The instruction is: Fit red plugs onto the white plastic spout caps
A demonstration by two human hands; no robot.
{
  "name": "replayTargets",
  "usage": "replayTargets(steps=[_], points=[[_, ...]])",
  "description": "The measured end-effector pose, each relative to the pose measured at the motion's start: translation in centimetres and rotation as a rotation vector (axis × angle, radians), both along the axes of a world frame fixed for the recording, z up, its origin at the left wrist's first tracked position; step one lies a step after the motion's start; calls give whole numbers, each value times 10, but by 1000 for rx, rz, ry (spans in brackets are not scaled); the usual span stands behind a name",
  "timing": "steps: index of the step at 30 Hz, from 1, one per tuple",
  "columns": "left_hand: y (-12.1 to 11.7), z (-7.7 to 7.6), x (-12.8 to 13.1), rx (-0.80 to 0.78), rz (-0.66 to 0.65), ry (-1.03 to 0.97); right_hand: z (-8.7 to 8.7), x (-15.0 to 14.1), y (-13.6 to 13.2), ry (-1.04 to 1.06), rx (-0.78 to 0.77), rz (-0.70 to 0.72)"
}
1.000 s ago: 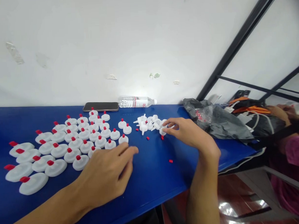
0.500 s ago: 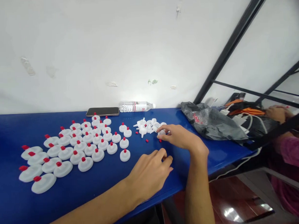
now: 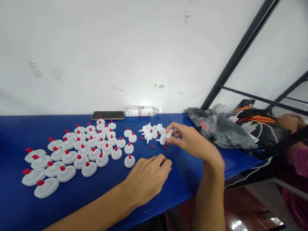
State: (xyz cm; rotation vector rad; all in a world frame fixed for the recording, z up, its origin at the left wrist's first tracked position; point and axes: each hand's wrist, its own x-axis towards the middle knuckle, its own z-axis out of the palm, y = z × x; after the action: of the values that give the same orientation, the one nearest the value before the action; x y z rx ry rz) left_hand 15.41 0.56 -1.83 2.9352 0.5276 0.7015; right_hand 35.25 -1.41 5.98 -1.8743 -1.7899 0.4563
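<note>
"Two bare hands are over the blue table [image 3: 79,212], right? What has the right one got?"

"The right hand [image 3: 186,138], just right of the middle of the frame, has thumb and index finger closed around a white nozzle cap [image 3: 168,135]. Whether that cap is clear of the table, I can't tell."

"Where exactly is it?"

"At the right end of a small heap of white nozzle pieces [image 3: 148,134], near the centre. A few small red tips [image 3: 152,147] lie loose just below and beside the heap."

"And the left hand [image 3: 147,178]?"

"Lower centre, palm down, fingers curled. Its fingertips are hidden, so I can't tell whether they grip anything. The nearest thing is a white disc with a red tip [image 3: 129,161], just beside it on the left."

"Are there more like that one?"

"Plenty: many red-tipped discs [image 3: 66,173] sit spread across the left half, tips up."

"What's behind them?"

"A dark phone [image 3: 107,115] lies flat, and a clear bottle [image 3: 142,111] lies on its side next to it, both along the wall [image 3: 91,47]. Right of centre there's a grey plastic bag [image 3: 227,131], with a clear packet of red bits [image 3: 208,123] on it."

"Anyone else?"

"Another person's hands [image 3: 289,122], at the right edge."
</note>
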Motion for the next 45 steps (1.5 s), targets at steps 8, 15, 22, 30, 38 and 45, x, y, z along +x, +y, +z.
replayTargets(steps=[8,15,22,30,38,45], points=[[35,21,-54,120,36,-532,15,-24,-8,223,38,333],[36,27,-55,-19,76,-620,20,-39,-13,168,119,341],[34,22,-54,-4,86,-627,20,-36,-12,128,137,333],[36,20,-55,47,84,-647,19,-38,-10,160,148,342],[35,15,-56,117,89,-641,19,-38,-10,170,148,357],[34,11,-56,161,57,-505,19,-40,-8,229,90,395]])
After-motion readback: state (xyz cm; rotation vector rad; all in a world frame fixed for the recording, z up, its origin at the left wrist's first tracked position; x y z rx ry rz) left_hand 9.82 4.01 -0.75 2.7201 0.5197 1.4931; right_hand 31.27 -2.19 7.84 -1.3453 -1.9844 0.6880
